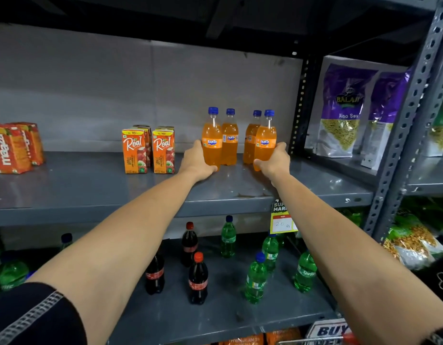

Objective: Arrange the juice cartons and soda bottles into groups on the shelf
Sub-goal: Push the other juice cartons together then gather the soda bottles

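Head view: each hand's fingers wrap a Fanta bottle (212, 140), fingertips hidden behind.

Purple snack bags (344, 113) on right rack; yellow price tag (281, 219) on shelf edge.

The grey metal shelf (91, 190) carries three groups. Near its left end stand red Maaza cartons (13, 148), partly cut off by the frame edge. Toward the middle, well apart from them, stand orange Real apple juice cartons (148, 150) in two rows, touching or nearly so. Right of these, near the right-hand upright, four orange Fanta bottles (237, 138) with blue caps stand upright in two pairs, a gap between the pairs. The front edge shows scuffing; a price tag (281, 220) hangs from it.
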The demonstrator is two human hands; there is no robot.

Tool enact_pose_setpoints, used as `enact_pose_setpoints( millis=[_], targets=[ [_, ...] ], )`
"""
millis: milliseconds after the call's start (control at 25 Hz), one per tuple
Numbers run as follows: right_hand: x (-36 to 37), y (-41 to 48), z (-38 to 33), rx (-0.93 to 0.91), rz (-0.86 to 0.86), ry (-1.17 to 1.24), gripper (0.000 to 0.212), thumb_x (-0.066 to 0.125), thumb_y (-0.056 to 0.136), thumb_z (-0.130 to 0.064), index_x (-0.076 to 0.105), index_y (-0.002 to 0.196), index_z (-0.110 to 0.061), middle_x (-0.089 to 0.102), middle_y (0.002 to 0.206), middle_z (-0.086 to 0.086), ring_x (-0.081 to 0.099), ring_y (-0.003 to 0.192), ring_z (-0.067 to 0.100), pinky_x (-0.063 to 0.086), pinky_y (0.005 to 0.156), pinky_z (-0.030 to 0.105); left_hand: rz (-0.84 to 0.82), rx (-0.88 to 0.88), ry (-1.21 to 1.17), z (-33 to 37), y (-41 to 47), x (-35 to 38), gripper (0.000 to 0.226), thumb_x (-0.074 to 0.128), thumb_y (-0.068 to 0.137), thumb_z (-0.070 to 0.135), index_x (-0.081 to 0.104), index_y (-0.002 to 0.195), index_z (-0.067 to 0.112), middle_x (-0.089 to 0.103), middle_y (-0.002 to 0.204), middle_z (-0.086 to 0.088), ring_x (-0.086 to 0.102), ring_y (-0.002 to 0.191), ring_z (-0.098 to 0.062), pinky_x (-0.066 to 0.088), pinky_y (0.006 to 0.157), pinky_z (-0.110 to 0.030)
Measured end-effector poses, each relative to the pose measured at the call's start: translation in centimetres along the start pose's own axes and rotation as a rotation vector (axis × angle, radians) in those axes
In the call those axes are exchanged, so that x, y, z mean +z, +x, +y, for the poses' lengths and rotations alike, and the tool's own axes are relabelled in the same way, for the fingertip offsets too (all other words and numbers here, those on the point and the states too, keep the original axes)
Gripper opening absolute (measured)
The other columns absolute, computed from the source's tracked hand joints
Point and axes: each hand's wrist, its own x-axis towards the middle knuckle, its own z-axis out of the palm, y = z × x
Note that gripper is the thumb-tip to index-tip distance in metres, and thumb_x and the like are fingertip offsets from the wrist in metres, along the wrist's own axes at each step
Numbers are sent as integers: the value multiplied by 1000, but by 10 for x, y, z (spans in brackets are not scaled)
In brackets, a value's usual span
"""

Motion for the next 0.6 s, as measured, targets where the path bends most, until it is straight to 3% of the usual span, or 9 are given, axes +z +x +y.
enact_pose_setpoints(
  millis=[600],
  targets=[
    [0,4,5,-7,-43,12,59,65,88,-19,34,137,-14,48,140,14,47,129,34,42,104,46,63,-39,34,44,2,39,78,81,70,29,36,132,13,52,134,-14,51,123,-34,47,96,-44]
  ],
)
